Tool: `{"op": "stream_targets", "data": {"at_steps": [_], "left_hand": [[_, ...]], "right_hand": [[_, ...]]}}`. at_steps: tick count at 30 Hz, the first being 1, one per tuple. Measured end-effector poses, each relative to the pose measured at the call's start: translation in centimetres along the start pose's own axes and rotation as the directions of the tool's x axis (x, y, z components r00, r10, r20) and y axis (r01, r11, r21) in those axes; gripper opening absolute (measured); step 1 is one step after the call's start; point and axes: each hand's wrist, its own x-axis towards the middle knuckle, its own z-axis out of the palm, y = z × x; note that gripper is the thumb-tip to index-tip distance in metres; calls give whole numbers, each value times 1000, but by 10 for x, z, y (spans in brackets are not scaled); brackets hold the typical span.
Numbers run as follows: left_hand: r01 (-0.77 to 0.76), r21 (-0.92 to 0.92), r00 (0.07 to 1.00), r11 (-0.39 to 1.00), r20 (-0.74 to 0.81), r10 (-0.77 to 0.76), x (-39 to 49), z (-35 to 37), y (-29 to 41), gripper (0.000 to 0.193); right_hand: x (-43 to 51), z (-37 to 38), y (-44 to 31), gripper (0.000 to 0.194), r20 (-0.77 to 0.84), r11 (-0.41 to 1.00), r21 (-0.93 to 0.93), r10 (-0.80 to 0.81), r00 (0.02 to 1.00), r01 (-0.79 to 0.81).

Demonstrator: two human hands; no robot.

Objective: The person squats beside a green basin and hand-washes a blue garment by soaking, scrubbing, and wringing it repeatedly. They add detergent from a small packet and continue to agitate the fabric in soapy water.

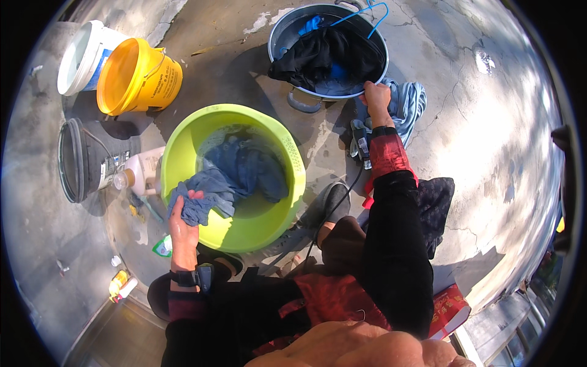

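My left hand grips one end of a wet blue-grey cloth at the near-left rim of a green plastic basin. The rest of the cloth lies in sudsy water in the basin. My right hand is at the near-right rim of a round metal pot, with its fingers curled at the edge; the fingertips are partly hidden. Black cloth and a blue plastic hanger lie in the pot. Light blue cloth is on the ground beside my right hand.
At the left are a white bucket, a yellow bucket, a black bucket and a pinkish plastic jug. Dark patterned cloth lies right of my right arm. A black cable crosses my shoe. A red bag stands lower right.
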Motion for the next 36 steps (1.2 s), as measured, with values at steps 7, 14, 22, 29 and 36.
{"op": "stream_targets", "data": {"at_steps": [7,14,22,29,36], "left_hand": [[-33,19,999,999,10,33,-18,-4,0,39],[-23,-91,981,996,188,40,-33,-7,3,42],[-25,-105,943,994,329,59,-60,4,7,37],[-28,-212,925,977,365,106,-93,-16,9,34],[-66,-328,883,942,421,208,-101,-47,-10,41]], "right_hand": [[-27,-24,21,26,33,997,39,61,998,-62],[-81,-75,-35,50,301,929,-358,18,953,96],[-237,1,-143,41,637,910,147,-386,667,387],[-411,59,-87,53,763,891,435,-285,580,-134],[-470,96,-13,49,887,730,455,-318,335,-510]]}}
